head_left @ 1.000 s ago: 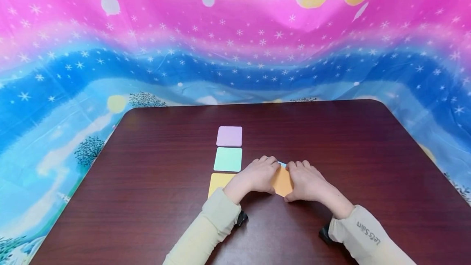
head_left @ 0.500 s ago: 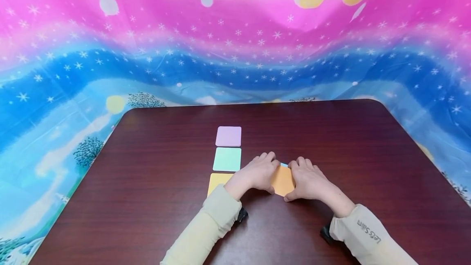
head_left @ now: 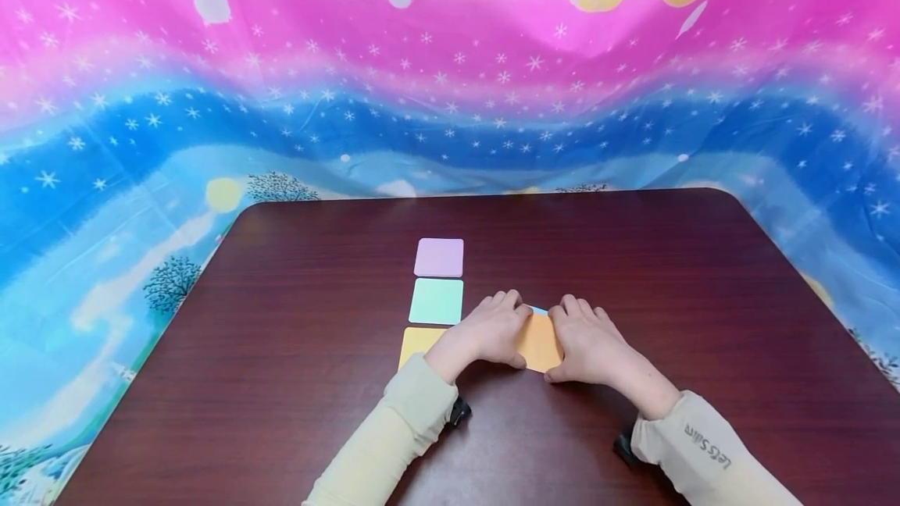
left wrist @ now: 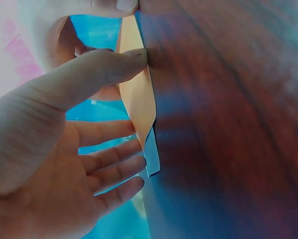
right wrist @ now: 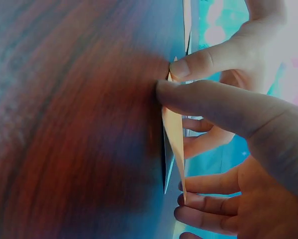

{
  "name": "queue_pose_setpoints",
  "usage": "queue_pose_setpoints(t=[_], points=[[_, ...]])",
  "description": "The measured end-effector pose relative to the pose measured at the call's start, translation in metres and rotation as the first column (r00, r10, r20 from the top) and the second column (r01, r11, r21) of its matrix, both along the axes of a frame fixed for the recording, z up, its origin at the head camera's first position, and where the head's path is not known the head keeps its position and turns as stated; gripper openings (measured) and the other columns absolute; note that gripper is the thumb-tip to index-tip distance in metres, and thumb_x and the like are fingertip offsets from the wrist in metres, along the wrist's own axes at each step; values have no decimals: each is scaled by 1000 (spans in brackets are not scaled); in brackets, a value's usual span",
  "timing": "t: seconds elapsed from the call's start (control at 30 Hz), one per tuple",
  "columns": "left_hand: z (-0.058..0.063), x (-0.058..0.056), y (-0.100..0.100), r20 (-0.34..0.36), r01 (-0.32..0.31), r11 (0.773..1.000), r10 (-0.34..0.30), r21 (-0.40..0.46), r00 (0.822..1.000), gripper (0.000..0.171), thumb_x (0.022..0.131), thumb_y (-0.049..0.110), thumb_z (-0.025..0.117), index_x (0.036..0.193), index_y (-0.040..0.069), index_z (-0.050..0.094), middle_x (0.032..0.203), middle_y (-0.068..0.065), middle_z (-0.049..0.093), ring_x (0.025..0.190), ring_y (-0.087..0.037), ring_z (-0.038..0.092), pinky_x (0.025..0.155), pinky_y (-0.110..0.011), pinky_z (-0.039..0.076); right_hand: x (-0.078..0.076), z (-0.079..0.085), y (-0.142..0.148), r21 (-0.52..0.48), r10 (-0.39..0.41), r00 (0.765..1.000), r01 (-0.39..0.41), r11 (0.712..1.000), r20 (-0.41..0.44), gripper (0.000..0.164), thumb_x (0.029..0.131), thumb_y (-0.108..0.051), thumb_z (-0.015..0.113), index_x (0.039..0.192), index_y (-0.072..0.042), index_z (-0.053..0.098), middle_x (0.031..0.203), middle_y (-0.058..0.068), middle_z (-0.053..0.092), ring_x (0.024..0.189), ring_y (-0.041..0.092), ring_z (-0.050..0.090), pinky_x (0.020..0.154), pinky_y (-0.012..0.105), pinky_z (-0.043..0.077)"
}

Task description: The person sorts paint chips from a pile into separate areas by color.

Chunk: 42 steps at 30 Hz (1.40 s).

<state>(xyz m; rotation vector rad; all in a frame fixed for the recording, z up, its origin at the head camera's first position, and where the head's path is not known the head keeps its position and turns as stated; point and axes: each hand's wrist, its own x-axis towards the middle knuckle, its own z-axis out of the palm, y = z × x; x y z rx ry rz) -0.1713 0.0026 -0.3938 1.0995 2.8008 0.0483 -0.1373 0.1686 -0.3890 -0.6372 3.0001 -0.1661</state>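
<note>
Both hands are on an orange paper square (head_left: 540,343) with rounded-off sides bowing slightly in the wrist views. My left hand (head_left: 494,330) holds its left edge, thumb at the near side and fingers at the far side. On the right edge, my right hand (head_left: 587,340) grips it the same way. A light blue square (head_left: 537,310) peeks out beyond the far edge of the orange one. Seen from the left wrist, the orange paper (left wrist: 139,102) curves above the blue square (left wrist: 152,157). From the right wrist, a gap separates the orange paper (right wrist: 174,132) from the sheet beneath.
Left of the hands, a purple square (head_left: 439,258), a green square (head_left: 436,301) and a yellow square (head_left: 420,343) lie in a column. The left forearm partly covers the yellow one. Beyond the dark wooden table (head_left: 668,256) hangs a colourful printed cloth (head_left: 450,84).
The orange square has turned slightly and sits straighter between the hands. The right hand's fingers have shifted a little at its far edge. Both hands keep their hold; the column of squares is unchanged.
</note>
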Motion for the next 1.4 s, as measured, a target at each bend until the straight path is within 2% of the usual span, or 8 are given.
queue_pose_setpoints(t=[0.2,0.43,0.83,1.0,1.17,1.4], points=[[1,2,-2,-8,0,1000,0,-10,1000,67,66,46,74,119,11,52,105,0,47,96,-15,43,83,-28,38,-1,-3,0,-5,22,998,-22,1000,-62,65,47,-43,77,93,-3,54,85,3,41,81,22,42,67,38,37],[4,3,-11,-21,11,1000,-11,-8,1000,74,63,48,76,122,11,50,109,0,48,99,-16,43,84,-28,37,-2,-2,-2,-75,39,995,-47,996,-95,69,47,-44,76,98,-1,57,89,4,45,78,20,43,66,37,38],[12,4,-39,-9,-6,999,6,48,1000,72,62,42,76,122,10,52,108,1,48,98,-16,43,82,-28,37,-2,1,-22,-110,62,997,-68,992,-55,77,54,-47,76,111,1,56,98,5,47,84,19,44,73,38,40],[12,5,-53,-19,-5,995,7,99,1000,70,61,39,77,120,9,54,106,1,49,96,-16,45,84,-28,38,-1,0,-32,-134,75,994,-85,987,-79,78,55,-48,75,113,-1,55,99,5,48,87,20,46,75,38,40],[12,9,-66,8,-33,992,32,118,999,68,60,37,78,119,9,55,104,1,49,95,-16,44,85,-28,38,1,-1,-42,-166,95,990,-112,980,-103,73,56,-47,75,112,-4,54,99,3,49,88,20,47,76,38,40],[13,14,-83,23,-78,991,76,113,997,68,58,34,79,117,9,57,103,1,49,93,-16,44,84,-29,38,1,-7,-49,-173,175,978,-193,966,-111,69,57,-42,78,111,-6,54,100,2,48,91,20,48,79,40,41]])
